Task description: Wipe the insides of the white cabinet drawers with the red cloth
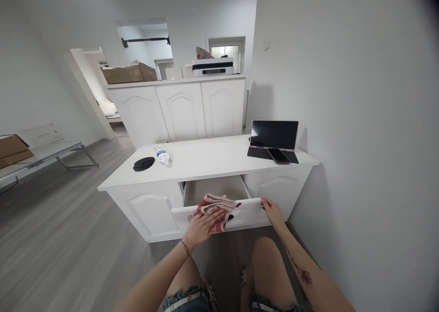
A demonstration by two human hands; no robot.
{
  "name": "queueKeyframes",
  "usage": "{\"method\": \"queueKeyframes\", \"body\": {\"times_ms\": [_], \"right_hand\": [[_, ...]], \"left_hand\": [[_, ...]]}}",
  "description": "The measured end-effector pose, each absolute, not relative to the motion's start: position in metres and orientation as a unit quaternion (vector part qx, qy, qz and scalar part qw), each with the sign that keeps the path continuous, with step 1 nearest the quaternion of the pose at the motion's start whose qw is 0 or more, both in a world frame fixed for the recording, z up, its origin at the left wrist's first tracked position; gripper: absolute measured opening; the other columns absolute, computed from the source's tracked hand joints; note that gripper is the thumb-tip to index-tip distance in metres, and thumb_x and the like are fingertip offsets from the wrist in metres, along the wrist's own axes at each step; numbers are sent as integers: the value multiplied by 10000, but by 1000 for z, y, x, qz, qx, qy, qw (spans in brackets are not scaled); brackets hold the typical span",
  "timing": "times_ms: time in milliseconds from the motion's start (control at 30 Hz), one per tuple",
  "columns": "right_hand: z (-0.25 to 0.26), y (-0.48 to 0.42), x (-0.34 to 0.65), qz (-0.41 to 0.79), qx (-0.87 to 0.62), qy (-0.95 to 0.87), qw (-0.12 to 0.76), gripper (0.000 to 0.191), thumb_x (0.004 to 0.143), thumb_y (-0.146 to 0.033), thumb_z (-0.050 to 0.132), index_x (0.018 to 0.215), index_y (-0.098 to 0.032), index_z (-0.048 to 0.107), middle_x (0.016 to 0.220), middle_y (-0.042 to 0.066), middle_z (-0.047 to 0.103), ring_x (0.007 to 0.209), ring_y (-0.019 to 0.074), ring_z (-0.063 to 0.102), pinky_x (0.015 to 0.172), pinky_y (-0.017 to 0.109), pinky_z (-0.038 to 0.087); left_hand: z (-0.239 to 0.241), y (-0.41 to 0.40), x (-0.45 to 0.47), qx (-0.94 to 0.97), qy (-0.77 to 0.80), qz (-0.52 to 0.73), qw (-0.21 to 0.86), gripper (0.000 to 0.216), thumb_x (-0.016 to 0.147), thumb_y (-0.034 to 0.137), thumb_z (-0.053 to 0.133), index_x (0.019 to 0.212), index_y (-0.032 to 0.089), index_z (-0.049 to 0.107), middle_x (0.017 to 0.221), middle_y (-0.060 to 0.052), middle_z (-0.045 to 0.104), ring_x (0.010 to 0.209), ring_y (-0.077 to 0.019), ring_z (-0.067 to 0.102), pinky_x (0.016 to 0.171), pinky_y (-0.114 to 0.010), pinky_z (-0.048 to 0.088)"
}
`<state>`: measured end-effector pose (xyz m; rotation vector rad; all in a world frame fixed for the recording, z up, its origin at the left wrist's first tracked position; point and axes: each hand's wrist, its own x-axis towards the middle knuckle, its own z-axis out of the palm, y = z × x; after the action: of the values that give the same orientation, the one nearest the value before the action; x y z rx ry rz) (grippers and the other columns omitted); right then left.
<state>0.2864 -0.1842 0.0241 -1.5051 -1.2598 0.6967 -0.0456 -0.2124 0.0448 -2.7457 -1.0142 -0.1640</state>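
A folded red and cream cloth (216,207) lies over the front panel of a pulled-out white drawer (248,210). My left hand (203,226) presses the cloth against the panel's outer face, its fingers stretched across the fabric and its thumb side up. The cloth drapes over the panel's top edge. At the panel's right end, my right hand (272,210) grips the top corner, with the fingertips curled around the edge. Inside the drawer, the visible bottom is bare. Part of a dark handle (230,217) shows beside the cloth.
On the white cabinet top (206,159) are a black round object (144,164), a clear water bottle (162,155), a tablet on a stand (274,134) and a phone (278,156). A taller cabinet (181,111) stands behind. The wall (360,143) closes the right side.
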Motion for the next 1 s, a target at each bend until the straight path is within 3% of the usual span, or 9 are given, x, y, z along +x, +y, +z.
{"method": "queueKeyframes", "body": {"times_ms": [200, 333, 467, 567, 667, 800, 1000], "right_hand": [[20, -183, 283, 280, -628, -514, 513, 621, 804, -674, 371, 899, -153, 694, 825, 84, 700, 826, 234, 623, 756, 358, 519], [21, -189, 273, 273, -630, -501, 527, 585, 812, -641, 408, 1039, -155, 641, 994, 115, 686, 927, 246, 621, 808, 369, 515], [20, -214, 238, 101, -625, -505, 587, 544, 837, -545, 486, 1224, -163, 506, 1240, 165, 555, 1130, 274, 528, 922, 448, 466], [10, -235, 199, -6, -576, -566, 590, 434, 847, -451, 539, 1187, -181, 514, 1209, 160, 549, 1170, 287, 495, 980, 513, 413], [-2, -246, 161, 63, -526, -687, 498, 319, 876, -402, 516, 1141, -234, 568, 1146, 113, 610, 1110, 271, 549, 956, 478, 438], [-12, -241, 133, 129, -526, -730, 417, 322, 902, -380, 467, 1178, -271, 592, 1172, 73, 633, 1094, 270, 564, 925, 452, 448], [-10, -216, 130, 146, -518, -739, 404, 251, 898, -299, 464, 992, -255, 693, 996, 56, 700, 965, 270, 604, 879, 452, 444]], "left_hand": [[38, -224, -123, -904, -386, -67, 170, 718, 817, 159, 403, 1485, 271, 167, 1490, 40, 373, 1359, -198, 316, 1103, -381, 160], [31, -233, -155, -885, -414, -76, 199, 716, 813, 197, 427, 1481, 281, 183, 1490, 27, 376, 1356, -230, 316, 1116, -410, 113], [22, -243, -164, -853, -468, -98, 211, 691, 826, 233, 440, 1475, 283, 209, 1505, 8, 353, 1382, -257, 264, 1124, -441, 101], [9, -249, -154, -827, -507, -126, 211, 672, 831, 227, 440, 1469, 285, 235, 1499, -7, 368, 1396, -272, 235, 1131, -474, 95], [-11, -252, -134, -797, -552, -158, 189, 649, 845, 228, 442, 1466, 258, 256, 1524, -32, 316, 1418, -291, 169, 1129, -496, 139], [-47, -253, -105, -777, -589, -179, 127, 598, 895, 224, 385, 1473, 252, 233, 1540, -55, 268, 1427, -293, 139, 1111, -524, 223], [-90, -246, -75, -741, -635, -218, 33, 705, 920, 205, 345, 1486, 243, -75, 1567, -106, 162, 1429, -301, 2, 1106, -601, 222]]}}
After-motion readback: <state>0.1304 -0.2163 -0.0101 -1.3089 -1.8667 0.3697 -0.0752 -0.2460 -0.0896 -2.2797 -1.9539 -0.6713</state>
